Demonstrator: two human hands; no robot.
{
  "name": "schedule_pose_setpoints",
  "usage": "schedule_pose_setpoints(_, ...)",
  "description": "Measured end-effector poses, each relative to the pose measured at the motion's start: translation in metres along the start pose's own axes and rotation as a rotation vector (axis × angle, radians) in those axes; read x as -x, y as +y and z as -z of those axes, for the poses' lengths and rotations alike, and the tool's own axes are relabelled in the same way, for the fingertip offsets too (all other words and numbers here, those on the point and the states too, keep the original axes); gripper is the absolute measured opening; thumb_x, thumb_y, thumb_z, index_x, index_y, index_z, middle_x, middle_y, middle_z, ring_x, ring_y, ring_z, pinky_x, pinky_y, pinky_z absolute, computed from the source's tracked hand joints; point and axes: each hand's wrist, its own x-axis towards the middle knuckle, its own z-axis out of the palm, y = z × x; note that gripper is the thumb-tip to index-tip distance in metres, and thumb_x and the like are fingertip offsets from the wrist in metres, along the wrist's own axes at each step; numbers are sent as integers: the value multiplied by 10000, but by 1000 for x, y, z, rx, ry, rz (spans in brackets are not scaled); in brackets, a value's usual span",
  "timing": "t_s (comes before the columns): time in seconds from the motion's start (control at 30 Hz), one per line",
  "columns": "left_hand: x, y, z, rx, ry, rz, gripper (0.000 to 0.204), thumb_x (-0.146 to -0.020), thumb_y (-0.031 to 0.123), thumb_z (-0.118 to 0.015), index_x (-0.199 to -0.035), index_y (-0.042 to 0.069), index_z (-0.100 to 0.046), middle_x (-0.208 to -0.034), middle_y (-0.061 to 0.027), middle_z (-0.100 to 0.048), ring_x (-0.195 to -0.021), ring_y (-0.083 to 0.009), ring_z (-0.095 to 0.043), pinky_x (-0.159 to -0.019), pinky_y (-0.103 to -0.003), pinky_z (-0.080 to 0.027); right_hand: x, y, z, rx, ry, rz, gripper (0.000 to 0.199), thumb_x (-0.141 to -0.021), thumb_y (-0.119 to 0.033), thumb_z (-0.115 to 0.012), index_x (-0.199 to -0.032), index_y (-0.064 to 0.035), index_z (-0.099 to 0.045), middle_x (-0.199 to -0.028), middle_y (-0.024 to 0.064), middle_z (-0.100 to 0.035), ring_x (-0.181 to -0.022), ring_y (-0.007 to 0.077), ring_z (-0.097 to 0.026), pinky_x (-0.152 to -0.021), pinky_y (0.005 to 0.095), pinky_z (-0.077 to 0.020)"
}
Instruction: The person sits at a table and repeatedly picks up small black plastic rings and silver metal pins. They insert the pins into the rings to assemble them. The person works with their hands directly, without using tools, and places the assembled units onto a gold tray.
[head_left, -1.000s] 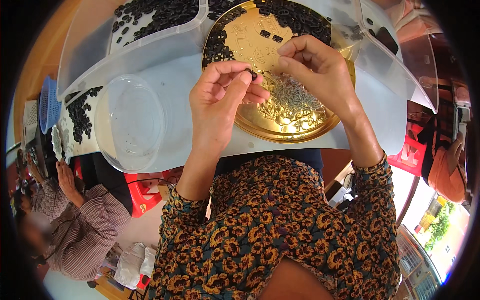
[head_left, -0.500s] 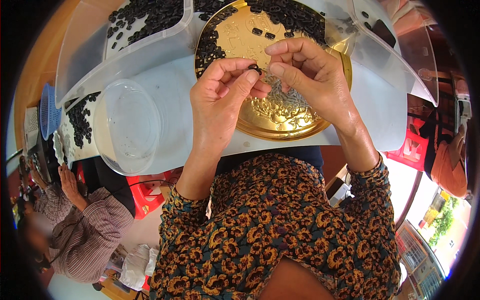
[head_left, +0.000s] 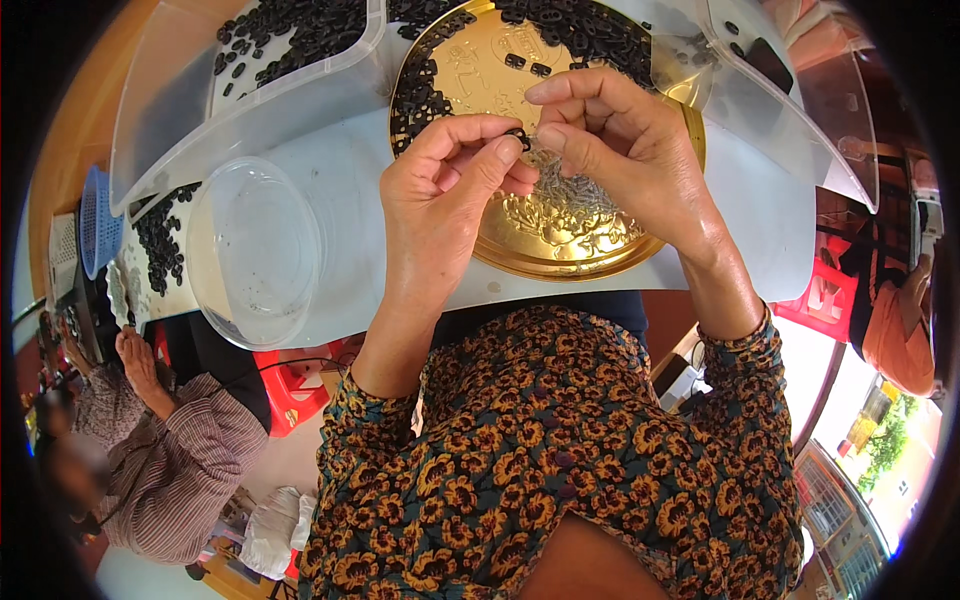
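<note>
Between the thumb and index finger of my left hand (head_left: 445, 185) is a small black plastic piece (head_left: 519, 138), oval with holes in it. My right hand (head_left: 635, 150) hovers just to its right, thumb and index finger apart, the other fingers curled; nothing shows between the fingertips. Beneath both hands lies a round gold tray (head_left: 545, 268) with raised patterns. A heap of small thin silvery metal parts (head_left: 568, 190) rests on the tray, partly hidden by my right hand. Many like black pieces (head_left: 590, 40) cover the tray's far and left sides.
A clear round plastic tub (head_left: 255, 250) stands at left on the pale table (head_left: 350, 190). Behind it, a clear bin (head_left: 250, 110) sits by more black pieces; another clear bin (head_left: 790, 120) is at right. A blue basket (head_left: 97, 225) and a seated person (head_left: 190, 460) are far left.
The black piece in my left hand has tilted and moved slightly right, showing its holes more. My right hand has shifted slightly, its fingertips still apart.
</note>
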Motion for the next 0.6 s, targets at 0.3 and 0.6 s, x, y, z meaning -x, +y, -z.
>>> schedule_pose_setpoints(0.3, 1, 2, 0, -10, -20, -2, 179, -902, 56, -605, -1052, -41, -612, -824, -102, -664, -726, -152, -651, -684, -255, -538, 0, -2, 2, 74, -24, 3, 247, -897, -61, -610, -1138, -20, -576, -887, 20, -630, -842, 66, -608, -766, 222, -504)
schedule_pose_setpoints(0.6, 2, 2, -2, -88, -4, -30, 155, -887, 31, -619, -1025, -40, -624, -825, -91, -665, -709, -130, -648, -654, -230, -525, -1, -2, 0, 362, -12, 238, 220, -867, -47, -619, -1086, -30, -603, -785, 32, -627, -736, 114, -603, -725, 277, -509)
